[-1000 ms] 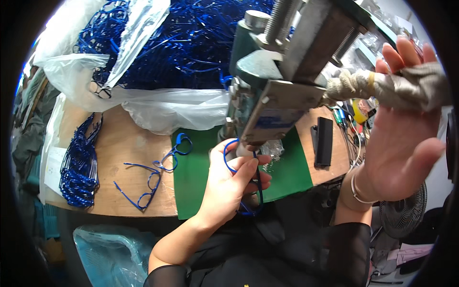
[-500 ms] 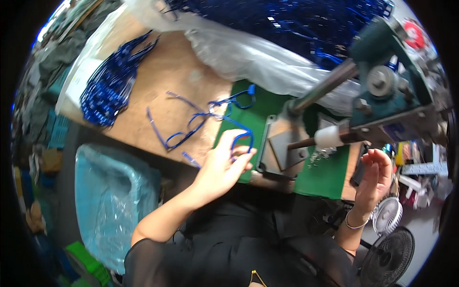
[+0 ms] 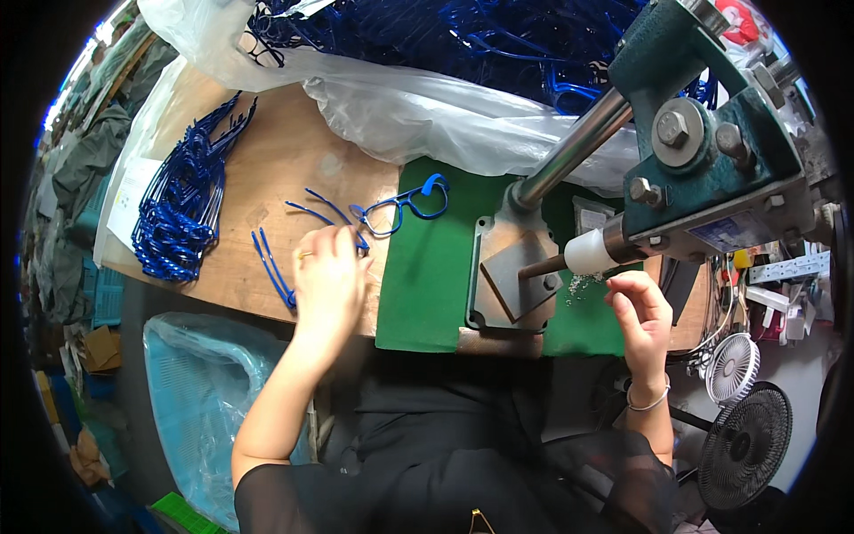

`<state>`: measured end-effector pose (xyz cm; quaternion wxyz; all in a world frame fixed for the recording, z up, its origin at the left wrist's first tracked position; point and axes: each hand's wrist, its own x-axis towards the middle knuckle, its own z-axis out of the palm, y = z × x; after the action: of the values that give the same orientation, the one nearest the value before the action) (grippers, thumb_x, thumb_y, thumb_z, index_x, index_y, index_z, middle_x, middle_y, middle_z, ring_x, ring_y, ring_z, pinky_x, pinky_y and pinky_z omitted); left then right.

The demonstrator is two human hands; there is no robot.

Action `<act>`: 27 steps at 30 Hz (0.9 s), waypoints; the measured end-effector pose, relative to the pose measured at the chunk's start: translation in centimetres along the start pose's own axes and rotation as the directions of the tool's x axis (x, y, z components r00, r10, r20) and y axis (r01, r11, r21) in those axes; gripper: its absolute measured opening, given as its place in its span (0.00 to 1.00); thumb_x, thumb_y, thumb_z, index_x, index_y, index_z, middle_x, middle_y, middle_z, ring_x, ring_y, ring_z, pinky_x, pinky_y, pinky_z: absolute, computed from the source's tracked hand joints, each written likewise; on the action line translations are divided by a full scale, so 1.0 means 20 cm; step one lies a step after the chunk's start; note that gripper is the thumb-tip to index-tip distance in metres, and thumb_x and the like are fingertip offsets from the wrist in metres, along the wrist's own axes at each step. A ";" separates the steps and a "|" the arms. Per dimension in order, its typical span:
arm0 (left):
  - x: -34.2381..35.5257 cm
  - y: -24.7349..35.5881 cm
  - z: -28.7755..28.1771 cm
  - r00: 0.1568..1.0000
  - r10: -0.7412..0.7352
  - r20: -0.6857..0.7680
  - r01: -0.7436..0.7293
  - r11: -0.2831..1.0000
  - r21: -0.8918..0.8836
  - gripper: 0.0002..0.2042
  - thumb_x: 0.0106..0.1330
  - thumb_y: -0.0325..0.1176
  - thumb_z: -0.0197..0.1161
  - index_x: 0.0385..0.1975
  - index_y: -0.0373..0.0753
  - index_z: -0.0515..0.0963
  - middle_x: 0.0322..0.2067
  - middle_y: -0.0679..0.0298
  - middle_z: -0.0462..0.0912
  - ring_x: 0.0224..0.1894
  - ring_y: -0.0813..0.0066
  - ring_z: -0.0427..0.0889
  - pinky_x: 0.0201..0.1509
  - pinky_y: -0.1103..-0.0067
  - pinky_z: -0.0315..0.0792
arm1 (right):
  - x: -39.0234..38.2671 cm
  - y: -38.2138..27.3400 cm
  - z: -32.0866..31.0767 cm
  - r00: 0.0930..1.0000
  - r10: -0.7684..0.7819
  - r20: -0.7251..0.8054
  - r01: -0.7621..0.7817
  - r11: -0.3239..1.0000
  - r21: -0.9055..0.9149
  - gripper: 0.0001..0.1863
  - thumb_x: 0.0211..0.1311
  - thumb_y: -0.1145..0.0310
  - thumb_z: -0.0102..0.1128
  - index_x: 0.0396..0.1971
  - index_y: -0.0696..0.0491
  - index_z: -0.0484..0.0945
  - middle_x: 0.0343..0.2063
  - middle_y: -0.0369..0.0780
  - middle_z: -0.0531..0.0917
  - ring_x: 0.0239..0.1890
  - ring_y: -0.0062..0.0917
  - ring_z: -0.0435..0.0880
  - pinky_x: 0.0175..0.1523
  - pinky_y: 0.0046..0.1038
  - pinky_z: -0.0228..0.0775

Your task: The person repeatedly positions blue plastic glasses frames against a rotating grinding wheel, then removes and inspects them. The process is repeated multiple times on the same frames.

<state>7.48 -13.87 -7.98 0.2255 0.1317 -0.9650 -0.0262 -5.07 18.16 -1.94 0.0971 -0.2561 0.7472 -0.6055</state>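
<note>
My left hand (image 3: 327, 274) is over the wooden tabletop with its back to view. Its fingers bend down together among blue eyeglass parts, so what they grip is hidden. Thin blue temple arms (image 3: 271, 267) stick out left of it, and more temple arms (image 3: 325, 205) lie beyond the fingers. A blue eyeglass frame (image 3: 405, 209) rests partly on the green mat (image 3: 418, 303). By the press, my right hand (image 3: 642, 316) has its thumb and forefinger tips close together beside a scatter of small metal bits (image 3: 580, 287); anything between them is too small to make out.
A dark green bench press (image 3: 712, 142) stands on a metal base (image 3: 516, 276). A bundle of blue eyeglass parts (image 3: 182, 205) lies left. Behind, clear plastic sheeting (image 3: 427, 107) borders a blue heap (image 3: 445, 36). A light-blue basket (image 3: 196, 400) is lower left; fans (image 3: 743, 445) are right.
My left hand has moved left, from the green mat to the blue parts on the wood. My right hand has moved left toward the small metal bits, its fingers curling closer together.
</note>
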 end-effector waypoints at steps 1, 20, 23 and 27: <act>0.04 0.06 0.04 0.993 -0.043 0.113 0.048 0.998 -0.044 0.19 0.50 0.31 0.65 0.40 0.34 0.70 0.35 0.55 0.72 0.41 0.58 0.71 0.44 0.67 0.68 | 0.00 0.01 -0.01 0.999 0.045 -0.011 -0.044 0.999 0.028 0.08 0.59 0.78 0.55 0.38 0.61 0.74 0.35 0.34 0.75 0.37 0.14 0.73 0.43 0.16 0.65; 0.16 0.31 -0.20 0.935 -0.232 0.270 0.307 0.143 -0.941 0.11 0.68 0.36 0.51 0.27 0.35 0.70 0.25 0.65 0.78 0.27 0.84 0.75 0.33 0.86 0.68 | -0.20 0.32 0.12 0.990 -0.096 0.100 0.135 0.523 -0.842 0.18 0.51 0.72 0.60 0.44 0.59 0.73 0.43 0.45 0.74 0.39 0.36 0.75 0.45 0.31 0.69; 0.10 0.37 -0.30 0.849 -0.045 0.527 0.449 -0.465 -0.763 0.11 0.69 0.35 0.47 0.41 0.33 0.64 0.33 0.53 0.80 0.22 0.77 0.75 0.31 0.82 0.72 | -0.26 0.32 0.11 0.991 -0.099 0.088 0.126 0.497 -0.859 0.19 0.49 0.71 0.60 0.43 0.60 0.73 0.42 0.45 0.74 0.42 0.37 0.74 0.47 0.32 0.68; 0.10 0.44 -0.35 0.870 -0.185 0.458 0.338 -0.453 -0.825 0.17 0.65 0.32 0.52 0.50 0.32 0.58 0.40 0.49 0.77 0.23 0.78 0.74 0.30 0.84 0.72 | -0.20 0.27 0.01 0.984 -0.153 -0.095 0.025 0.635 -0.772 0.15 0.50 0.73 0.60 0.39 0.58 0.75 0.38 0.45 0.76 0.42 0.37 0.75 0.47 0.31 0.68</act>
<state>6.64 -5.78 0.09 0.1729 0.1259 -0.4588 -0.8624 -3.03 20.82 -7.82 -0.1077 -0.2628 0.9248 -0.2530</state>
